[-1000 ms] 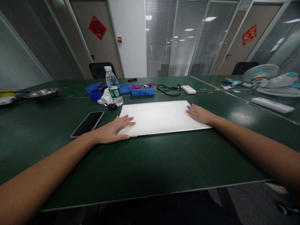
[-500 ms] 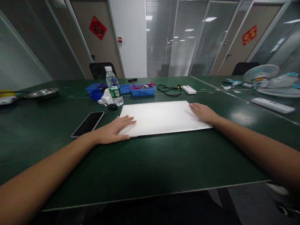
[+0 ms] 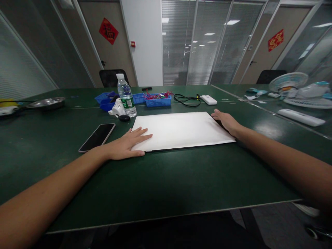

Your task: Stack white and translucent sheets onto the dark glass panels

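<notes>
A flat white board (image 3: 181,130) lies on the dark green table (image 3: 166,180) in front of me. My left hand (image 3: 127,144) rests flat on the board's near left corner, fingers stretched out. At the board's far right edge lies my right hand (image 3: 226,121), fingers extended along the edge and holding nothing. A black phone (image 3: 97,137) lies face up just left of my left hand.
Behind the board stand a water bottle (image 3: 126,95), a white object (image 3: 117,108), blue trays (image 3: 158,99) with small parts, a black cable (image 3: 187,99) and a white remote (image 3: 209,99). A metal dish (image 3: 46,103) sits far left, fans (image 3: 295,86) far right.
My right hand has slid from on top of the board's right side outward and back to its far right edge. The left hand has barely moved.
</notes>
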Demonstrator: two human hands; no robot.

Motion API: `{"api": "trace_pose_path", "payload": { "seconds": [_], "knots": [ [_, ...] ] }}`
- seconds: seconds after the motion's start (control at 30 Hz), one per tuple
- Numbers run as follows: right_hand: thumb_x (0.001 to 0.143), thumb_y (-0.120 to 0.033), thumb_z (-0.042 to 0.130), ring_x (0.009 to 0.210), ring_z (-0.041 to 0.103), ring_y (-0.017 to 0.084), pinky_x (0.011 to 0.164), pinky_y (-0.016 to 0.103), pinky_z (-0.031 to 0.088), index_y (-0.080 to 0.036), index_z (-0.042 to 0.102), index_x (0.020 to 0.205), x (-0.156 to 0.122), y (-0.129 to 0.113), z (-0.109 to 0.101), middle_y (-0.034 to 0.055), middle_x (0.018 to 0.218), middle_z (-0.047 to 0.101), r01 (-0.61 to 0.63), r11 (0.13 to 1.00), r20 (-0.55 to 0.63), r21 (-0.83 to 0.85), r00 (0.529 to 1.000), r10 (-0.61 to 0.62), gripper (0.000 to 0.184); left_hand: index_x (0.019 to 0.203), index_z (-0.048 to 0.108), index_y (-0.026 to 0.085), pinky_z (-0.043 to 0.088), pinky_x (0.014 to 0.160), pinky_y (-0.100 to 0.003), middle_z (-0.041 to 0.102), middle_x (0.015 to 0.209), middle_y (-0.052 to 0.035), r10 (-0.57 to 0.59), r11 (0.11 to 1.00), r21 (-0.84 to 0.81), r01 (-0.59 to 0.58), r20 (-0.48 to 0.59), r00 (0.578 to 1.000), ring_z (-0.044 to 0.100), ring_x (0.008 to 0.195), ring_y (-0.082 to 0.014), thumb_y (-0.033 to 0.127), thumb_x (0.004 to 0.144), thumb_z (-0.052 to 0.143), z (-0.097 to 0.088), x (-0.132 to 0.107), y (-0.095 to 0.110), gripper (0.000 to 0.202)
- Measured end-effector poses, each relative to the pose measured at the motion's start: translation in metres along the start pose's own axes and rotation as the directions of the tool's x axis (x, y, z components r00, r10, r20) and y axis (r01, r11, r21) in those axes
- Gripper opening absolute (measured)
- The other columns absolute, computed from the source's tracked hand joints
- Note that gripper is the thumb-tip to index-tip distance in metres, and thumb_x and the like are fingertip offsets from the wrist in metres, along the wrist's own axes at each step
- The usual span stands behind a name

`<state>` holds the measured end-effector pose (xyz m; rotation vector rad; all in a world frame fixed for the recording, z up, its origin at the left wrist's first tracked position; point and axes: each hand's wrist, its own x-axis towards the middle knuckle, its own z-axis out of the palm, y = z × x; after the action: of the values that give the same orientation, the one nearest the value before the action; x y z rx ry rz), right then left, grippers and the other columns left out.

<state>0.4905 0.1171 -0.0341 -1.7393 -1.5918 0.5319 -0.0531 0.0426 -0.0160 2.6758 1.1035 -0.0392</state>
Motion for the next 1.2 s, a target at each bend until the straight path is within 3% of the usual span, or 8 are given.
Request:
{"api": "trace_pose_path", "payload": {
  "seconds": [0.2, 0.37, 0.5, 0.63, 0.87, 1.1, 1.2],
  "knots": [
    [0.096, -0.084, 0.022, 0.135, 0.065, 0.042, 0.119, 0.067, 0.047, -0.022, 0.052, 0.162, 0.007, 0.003, -0.010, 0.0212, 0.139, 0.072, -0.127, 0.966, 0.056, 0.226, 0.992, 0.117, 0.096, 0.177, 0.015, 0.044, 0.005, 0.134, -0.074, 0.000, 0.186, -0.0026, -0.006, 1.000, 0.006, 0.006, 0.027, 1.000, 0.001, 0.171, -0.0427, 0.080, 0.104, 0.046, -0.001, -0.001, -0.001, 0.086],
    [0.096, -0.073, 0.027, 0.128, 0.070, 0.041, 0.109, 0.065, 0.056, -0.020, 0.031, 0.172, 0.003, 0.001, -0.021, 0.0233, 0.145, 0.068, -0.127, 0.917, 0.113, 0.378, 0.989, 0.090, 0.092, 0.176, 0.017, 0.045, 0.007, 0.134, -0.074, 0.001, 0.186, -0.0023, -0.008, 1.000, 0.013, 0.007, 0.017, 1.000, 0.004, 0.171, -0.0432, 0.080, 0.104, 0.047, 0.000, -0.001, -0.002, 0.086],
    [0.095, -0.065, 0.030, 0.139, 0.064, 0.038, 0.110, 0.064, 0.056, -0.018, 0.022, 0.173, -0.004, -0.004, -0.022, 0.0228, 0.155, 0.060, -0.123, 0.857, 0.105, 0.500, 0.991, 0.081, 0.092, 0.176, 0.017, 0.044, 0.005, 0.134, -0.074, 0.000, 0.186, -0.0035, -0.001, 1.000, -0.002, 0.001, 0.017, 1.000, 0.001, 0.171, -0.0430, 0.080, 0.104, 0.048, 0.001, -0.001, -0.003, 0.087],
    [0.093, -0.060, 0.033, 0.147, 0.058, 0.037, 0.113, 0.067, 0.053, -0.021, 0.023, 0.172, -0.013, -0.012, -0.025, 0.0176, 0.163, 0.055, -0.043, 0.825, 0.051, 0.564, 0.999, 0.016, 0.088, 0.177, 0.015, 0.044, 0.004, 0.134, -0.075, -0.002, 0.186, -0.0033, -0.024, 0.999, -0.033, 0.025, 0.026, 0.999, -0.002, 0.171, -0.0421, 0.081, 0.103, 0.048, -0.001, -0.003, -0.004, 0.089],
    [0.095, -0.060, 0.033, 0.155, 0.048, 0.037, 0.121, 0.068, 0.047, -0.022, 0.017, 0.174, -0.020, -0.017, -0.034, 0.0139, 0.172, 0.045, 0.086, 0.863, -0.022, 0.498, 0.996, -0.086, 0.089, 0.176, 0.019, 0.044, 0.006, 0.134, -0.073, 0.001, 0.187, -0.0014, -0.034, 0.995, -0.097, 0.032, -0.016, 0.999, 0.002, 0.171, -0.0421, 0.083, 0.101, 0.050, -0.004, -0.006, -0.004, 0.090],
    [0.091, -0.047, 0.044, 0.152, 0.053, 0.034, 0.119, 0.064, 0.051, -0.021, 0.015, 0.173, -0.015, -0.014, -0.016, 0.0174, 0.167, 0.051, 0.019, 0.826, -0.016, 0.564, 1.000, -0.012, 0.091, 0.175, 0.028, 0.040, 0.007, 0.134, -0.075, 0.008, 0.187, -0.0043, -0.050, 0.996, -0.079, 0.049, -0.012, 0.999, 0.006, 0.171, -0.0431, 0.083, 0.100, 0.051, -0.003, -0.005, -0.003, 0.090],
    [0.085, -0.042, 0.052, 0.150, 0.055, 0.034, 0.121, 0.064, 0.049, -0.021, 0.021, 0.173, -0.009, -0.010, -0.011, 0.0175, 0.161, 0.057, -0.029, 0.826, 0.002, 0.563, 0.999, 0.034, 0.095, 0.175, 0.031, 0.039, 0.008, 0.134, -0.075, 0.011, 0.186, -0.0056, -0.040, 0.997, -0.060, 0.039, -0.018, 0.999, 0.008, 0.171, -0.0439, 0.084, 0.100, 0.051, -0.002, -0.005, -0.004, 0.089]
  ]
}}
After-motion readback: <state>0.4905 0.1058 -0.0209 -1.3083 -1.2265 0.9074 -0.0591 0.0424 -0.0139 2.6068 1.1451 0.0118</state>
